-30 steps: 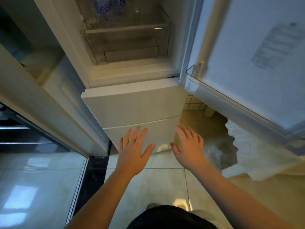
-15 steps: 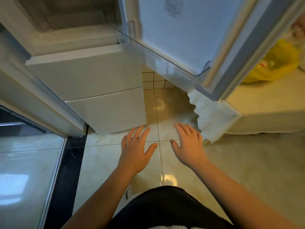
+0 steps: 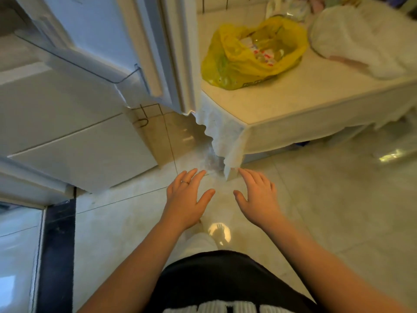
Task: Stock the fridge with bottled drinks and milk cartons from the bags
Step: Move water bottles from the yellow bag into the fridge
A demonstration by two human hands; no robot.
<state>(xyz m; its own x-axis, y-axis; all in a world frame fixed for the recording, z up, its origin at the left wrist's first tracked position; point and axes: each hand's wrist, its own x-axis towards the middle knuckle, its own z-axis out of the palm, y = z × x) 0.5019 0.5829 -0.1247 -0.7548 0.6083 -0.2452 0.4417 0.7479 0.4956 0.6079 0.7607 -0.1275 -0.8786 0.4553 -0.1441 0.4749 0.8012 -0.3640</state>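
Beyond the right hand point(image 3: 259, 197), above and to its right, on the worktop point(image 3: 293, 93): one yellow bag point(image 3: 255, 53), thin plastic, slumped, mouth open. Its contents show as red-and-white packs, too blurred to name. To the right of it on the same worktop is a white bundle point(image 3: 361, 41), of a kind that cannot be told.

Worktop cover: a pale cloth point(image 3: 225, 143) with a scalloped edge, its corner hanging down to just above the right hand's fingertips.

Above the left hand point(image 3: 187, 197): the fridge door point(image 3: 101, 37), standing open, with a clear door shelf point(image 3: 90, 66) along its lower part. Left of that hand are the white lower drawer fronts of the fridge point(image 3: 79, 136), closed.

Left hand: palm down, fingers straight and spread, holding nothing, with a ring point(image 3: 185, 182) on one finger.

Right hand: palm down, fingers straight and spread, holding nothing. The two hands are side by side and apart.

Under both hands: a glossy tiled floor point(image 3: 338, 199).

Nearest the camera, between the forearms: a black garment point(image 3: 214, 279).
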